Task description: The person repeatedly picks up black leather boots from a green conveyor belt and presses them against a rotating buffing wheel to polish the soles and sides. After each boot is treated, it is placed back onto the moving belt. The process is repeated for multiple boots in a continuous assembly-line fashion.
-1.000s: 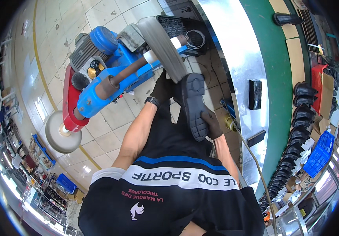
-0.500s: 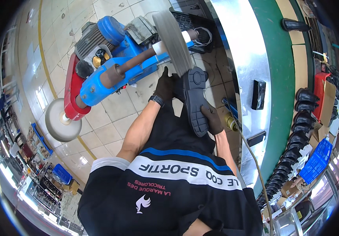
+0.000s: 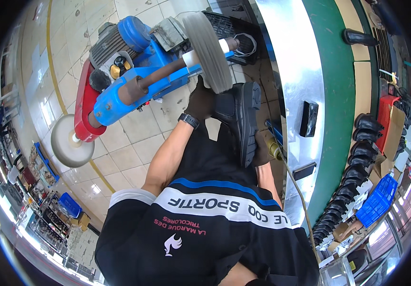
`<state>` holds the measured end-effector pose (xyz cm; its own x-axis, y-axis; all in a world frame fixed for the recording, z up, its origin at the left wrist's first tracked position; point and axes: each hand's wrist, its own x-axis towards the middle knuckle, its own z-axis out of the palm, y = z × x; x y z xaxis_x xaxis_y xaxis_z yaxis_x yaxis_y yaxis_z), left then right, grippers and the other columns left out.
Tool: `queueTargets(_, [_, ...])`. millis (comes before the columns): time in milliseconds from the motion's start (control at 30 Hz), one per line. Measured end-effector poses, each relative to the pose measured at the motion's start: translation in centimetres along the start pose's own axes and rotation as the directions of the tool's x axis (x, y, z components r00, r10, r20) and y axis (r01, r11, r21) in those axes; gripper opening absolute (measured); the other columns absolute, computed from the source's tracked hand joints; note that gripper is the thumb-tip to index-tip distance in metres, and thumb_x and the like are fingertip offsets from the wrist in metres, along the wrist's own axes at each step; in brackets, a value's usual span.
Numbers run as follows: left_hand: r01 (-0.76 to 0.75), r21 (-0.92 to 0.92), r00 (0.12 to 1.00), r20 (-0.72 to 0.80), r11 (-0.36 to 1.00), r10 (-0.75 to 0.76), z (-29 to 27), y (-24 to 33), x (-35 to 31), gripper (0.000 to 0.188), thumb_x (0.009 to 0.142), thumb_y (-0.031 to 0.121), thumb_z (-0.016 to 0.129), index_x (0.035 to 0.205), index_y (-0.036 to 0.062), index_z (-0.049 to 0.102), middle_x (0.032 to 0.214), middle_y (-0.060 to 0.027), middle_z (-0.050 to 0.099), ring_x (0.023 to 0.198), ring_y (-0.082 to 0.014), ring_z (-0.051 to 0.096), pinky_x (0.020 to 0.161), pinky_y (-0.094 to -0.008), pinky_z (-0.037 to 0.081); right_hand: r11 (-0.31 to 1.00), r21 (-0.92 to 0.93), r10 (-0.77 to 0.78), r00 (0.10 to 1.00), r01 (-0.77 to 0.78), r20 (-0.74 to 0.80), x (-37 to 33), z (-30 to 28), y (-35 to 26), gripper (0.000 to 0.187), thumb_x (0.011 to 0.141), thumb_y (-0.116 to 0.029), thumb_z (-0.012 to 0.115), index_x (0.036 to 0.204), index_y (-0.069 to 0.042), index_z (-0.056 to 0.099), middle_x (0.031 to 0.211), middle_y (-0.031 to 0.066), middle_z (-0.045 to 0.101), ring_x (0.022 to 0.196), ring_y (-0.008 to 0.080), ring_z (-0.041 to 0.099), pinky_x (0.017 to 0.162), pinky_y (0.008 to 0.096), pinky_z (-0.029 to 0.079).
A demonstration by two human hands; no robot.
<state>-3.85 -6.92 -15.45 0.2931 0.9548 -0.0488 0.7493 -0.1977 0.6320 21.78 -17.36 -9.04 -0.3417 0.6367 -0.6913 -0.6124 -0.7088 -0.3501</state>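
With my right hand [image 3: 261,148] I grasp the black boot [image 3: 238,121] at the toe end of its sole, and my left hand [image 3: 200,101] is closed on its shaft side, some fingers hidden. Just beyond my left fingers, the heel end is at the rim of the grey wheel [image 3: 207,57], touching or very near, so I judge this boot is in work and not yet finished. Farther to the right of my right hand stands a row of dark footwear [image 3: 355,171], but whether done or waiting, I cannot tell.
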Motion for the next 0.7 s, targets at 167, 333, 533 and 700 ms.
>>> queueTargets(167, [-0.107, 0.102, 0.992, -0.059, 0.989, 0.114, 0.0, -0.7, 0.7, 0.048, 0.094, 0.032, 0.048, 0.137, 0.0106, 0.053, 0.140, -0.0156, 0.052, 0.132, -0.0337, 0.045, 0.116, -0.0374, 0.030, 0.932, 0.277, 0.191, 0.967, -0.232, 0.167, 2.5, 3.3, -2.1, 0.068, 0.097, -0.054, 0.048, 0.138, 0.000, 0.044, 0.124, 0.0261, 0.060, 0.082, 0.0282, 0.069, 0.069, 0.0393, 0.059])
queueTargets(333, [0.328, -0.945, 0.942, 0.327, -0.004, -0.079, -0.8, -2.8, 0.6, 0.067, 0.086, 0.020, 0.067, 0.145, 0.0065, 0.038, 0.141, -0.0157, 0.050, 0.133, -0.0303, 0.044, 0.112, -0.0412, 0.037, 0.915, 0.267, 0.278, 0.952, -0.304, 0.132, 7.5, 4.0, -2.3, 0.069, 0.098, -0.057, 0.041, 0.135, 0.001, 0.046, 0.118, 0.0324, 0.060, 0.071, 0.0295, 0.068, 0.058, 0.0397, 0.058])
queueTargets(533, [-0.031, -0.330, 0.996, 0.072, 0.944, 0.058, 0.2, -3.7, -4.7, 0.077, 0.084, 0.011, 0.073, 0.147, 0.0007, 0.030, 0.139, -0.0125, 0.052, 0.127, -0.0239, 0.052, 0.110, -0.0364, 0.039, 0.945, 0.153, 0.263, 0.950, -0.288, 0.167, 3.3, 4.5, -1.0, 0.068, 0.098, -0.058, 0.039, 0.133, -0.001, 0.050, 0.109, 0.0310, 0.064, 0.069, 0.0286, 0.068, 0.055, 0.0387, 0.056])
queueTargets(700, [0.329, -0.757, 0.943, 0.231, 0.565, -0.240, 0.2, -3.8, -5.0, 0.051, 0.086, 0.005, 0.065, 0.134, -0.0012, 0.050, 0.128, -0.0115, 0.060, 0.120, -0.0219, 0.056, 0.103, -0.0343, 0.045, 0.905, 0.256, 0.313, 0.939, -0.341, 0.143, 4.3, 5.0, -0.7, 0.066, 0.097, -0.060, 0.041, 0.130, -0.004, 0.054, 0.113, 0.0286, 0.064, 0.070, 0.0291, 0.067, 0.059, 0.0392, 0.055])
